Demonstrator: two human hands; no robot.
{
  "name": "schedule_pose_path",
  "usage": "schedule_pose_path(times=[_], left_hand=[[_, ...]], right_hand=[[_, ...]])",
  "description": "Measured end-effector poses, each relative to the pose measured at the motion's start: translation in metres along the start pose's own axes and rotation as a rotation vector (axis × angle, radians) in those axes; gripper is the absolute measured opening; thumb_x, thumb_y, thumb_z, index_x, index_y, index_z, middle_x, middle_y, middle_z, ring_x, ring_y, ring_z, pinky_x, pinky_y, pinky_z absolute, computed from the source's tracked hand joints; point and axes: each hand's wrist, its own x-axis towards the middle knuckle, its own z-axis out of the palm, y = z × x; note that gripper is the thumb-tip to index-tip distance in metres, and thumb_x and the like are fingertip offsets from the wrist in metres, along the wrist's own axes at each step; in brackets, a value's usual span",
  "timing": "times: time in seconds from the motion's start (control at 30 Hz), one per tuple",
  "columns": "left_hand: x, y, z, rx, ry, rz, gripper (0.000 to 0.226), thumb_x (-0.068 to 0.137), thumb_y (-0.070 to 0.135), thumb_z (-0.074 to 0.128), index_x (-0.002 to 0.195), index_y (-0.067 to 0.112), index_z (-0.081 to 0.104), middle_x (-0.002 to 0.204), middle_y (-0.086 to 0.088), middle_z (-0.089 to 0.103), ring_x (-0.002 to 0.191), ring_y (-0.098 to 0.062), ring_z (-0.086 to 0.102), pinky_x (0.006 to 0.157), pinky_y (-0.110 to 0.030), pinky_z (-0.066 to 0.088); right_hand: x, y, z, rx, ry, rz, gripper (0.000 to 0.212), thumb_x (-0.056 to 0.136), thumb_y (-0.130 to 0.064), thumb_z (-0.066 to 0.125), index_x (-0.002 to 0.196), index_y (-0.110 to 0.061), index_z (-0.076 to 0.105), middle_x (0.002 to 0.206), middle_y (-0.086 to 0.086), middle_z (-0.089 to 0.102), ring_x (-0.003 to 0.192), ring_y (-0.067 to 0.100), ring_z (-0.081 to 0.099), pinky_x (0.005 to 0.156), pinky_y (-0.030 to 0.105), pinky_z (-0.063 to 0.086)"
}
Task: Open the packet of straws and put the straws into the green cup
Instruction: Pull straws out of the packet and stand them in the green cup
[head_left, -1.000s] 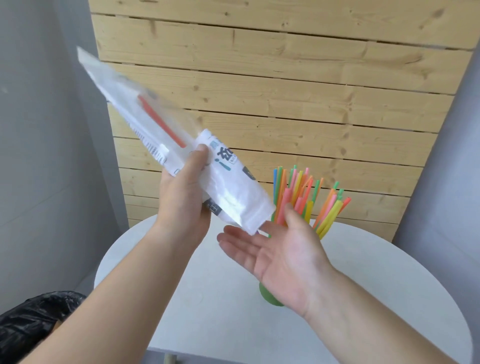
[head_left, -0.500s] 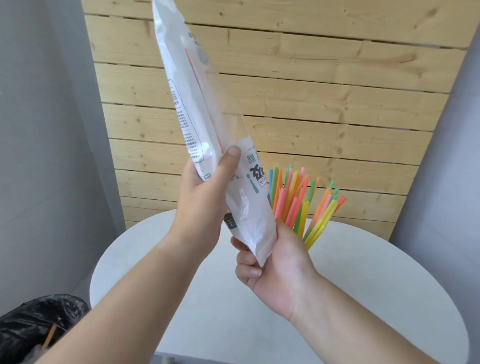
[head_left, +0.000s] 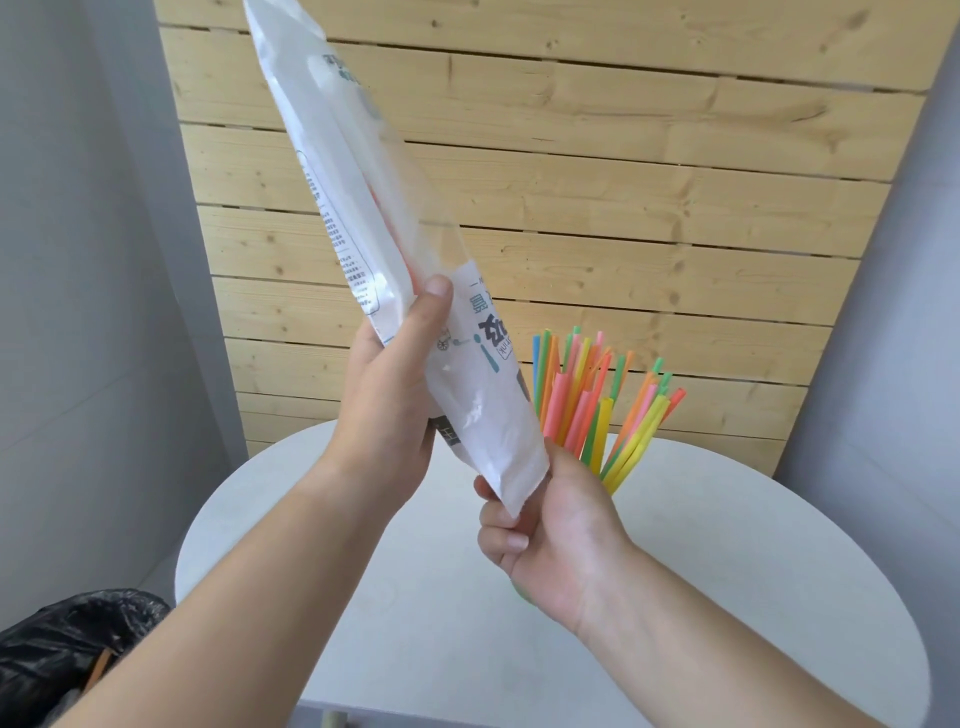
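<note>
A long white plastic straw packet (head_left: 363, 223) is held up steeply, its lower end pointing down. My left hand (head_left: 389, 395) grips its middle, thumb on the front. Through the clear part one orange-red straw shows faintly inside. My right hand (head_left: 550, 530) is curled around the packet's bottom corner. Behind that hand, several coloured straws (head_left: 597, 410) fan upward out of the green cup (head_left: 521, 593), of which only a small sliver shows below my right palm.
A round white table (head_left: 727, 571) lies under both hands. A wooden slat wall (head_left: 623, 182) stands behind it, with grey walls on both sides. A black rubbish bag (head_left: 62, 654) sits at the lower left, below the table's edge.
The packet swung from a slant to nearly upright. My right hand went from an open palm under the packet to fingers closed on its bottom corner.
</note>
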Motion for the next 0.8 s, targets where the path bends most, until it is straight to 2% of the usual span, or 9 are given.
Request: schedule_pose_path(times=[0.1,0.23,0.3,0.37,0.43,0.53,0.6,0.67,0.8], left_hand=[[0.005,0.000,-0.008,0.010,0.022,0.033,0.039,0.106,0.036,0.057,0.127,0.004,0.058,0.097,-0.019,0.066,0.082,-0.037,0.071,0.057,-0.037,0.053],[0.014,-0.002,-0.021,-0.020,0.122,0.035,0.045,0.106,0.032,0.058,0.139,0.001,0.055,0.106,-0.023,0.065,0.089,-0.040,0.071,0.051,-0.034,0.053],[0.017,-0.006,-0.027,-0.078,0.192,-0.018,0.045,0.106,0.028,0.058,0.141,0.000,0.055,0.107,-0.021,0.068,0.091,-0.040,0.074,0.059,-0.041,0.061],[0.020,-0.011,-0.032,-0.175,0.274,-0.076,0.043,0.106,0.025,0.059,0.140,0.000,0.057,0.111,-0.017,0.070,0.101,-0.038,0.076,0.083,-0.048,0.065],[0.022,-0.015,-0.036,-0.263,0.332,-0.117,0.035,0.106,0.024,0.058,0.133,0.002,0.063,0.114,-0.014,0.075,0.102,-0.030,0.077,0.094,-0.045,0.062],[0.025,-0.020,-0.038,-0.376,0.390,-0.179,0.022,0.109,0.025,0.055,0.118,0.010,0.067,0.116,-0.012,0.078,0.108,-0.028,0.076,0.103,-0.046,0.058],[0.025,-0.024,-0.039,-0.424,0.420,-0.213,0.020,0.109,0.024,0.053,0.116,0.010,0.066,0.119,-0.013,0.078,0.117,-0.030,0.074,0.105,-0.047,0.056],[0.024,-0.027,-0.039,-0.448,0.435,-0.242,0.020,0.110,0.024,0.052,0.118,0.010,0.064,0.111,-0.010,0.077,0.121,-0.030,0.072,0.105,-0.045,0.056],[0.024,-0.031,-0.037,-0.490,0.451,-0.284,0.019,0.109,0.023,0.053,0.116,0.010,0.065,0.112,-0.011,0.076,0.121,-0.030,0.072,0.105,-0.048,0.056]], right_hand=[[-0.002,-0.002,0.002,-0.009,0.013,-0.037,0.018,0.092,-0.013,0.047,0.076,-0.013,0.057,0.063,0.006,0.049,0.039,0.013,0.038,0.034,0.018,0.027],[-0.004,-0.007,0.003,-0.021,0.009,-0.130,0.021,0.098,-0.018,0.058,0.080,-0.008,0.063,0.056,0.006,0.059,0.042,0.012,0.048,0.035,0.019,0.038],[-0.007,-0.012,0.004,-0.013,0.000,-0.183,0.021,0.097,-0.017,0.062,0.080,-0.006,0.066,0.063,0.009,0.064,0.047,0.013,0.055,0.039,0.020,0.046],[-0.009,-0.015,0.005,0.012,-0.024,-0.224,0.013,0.094,-0.012,0.067,0.084,-0.005,0.070,0.075,0.012,0.070,0.057,0.016,0.062,0.045,0.022,0.053],[-0.010,-0.017,0.006,0.018,-0.043,-0.251,0.007,0.092,-0.006,0.068,0.086,-0.003,0.070,0.078,0.013,0.073,0.061,0.018,0.064,0.049,0.023,0.056],[-0.009,-0.017,0.004,-0.028,-0.035,-0.298,0.005,0.090,0.001,0.067,0.086,-0.001,0.069,0.073,0.012,0.071,0.056,0.015,0.064,0.052,0.023,0.057],[-0.008,-0.018,0.003,-0.080,-0.024,-0.344,0.006,0.089,0.002,0.068,0.085,-0.001,0.069,0.068,0.009,0.068,0.052,0.013,0.063,0.051,0.023,0.056],[-0.007,-0.020,0.001,-0.169,-0.006,-0.418,0.006,0.090,0.000,0.069,0.085,-0.003,0.070,0.063,0.005,0.067,0.051,0.013,0.062,0.050,0.022,0.054],[-0.005,-0.025,-0.003,-0.463,0.075,-0.611,0.004,0.093,-0.006,0.067,0.089,-0.006,0.069,0.053,0.003,0.062,0.044,0.014,0.056,0.046,0.023,0.049]])
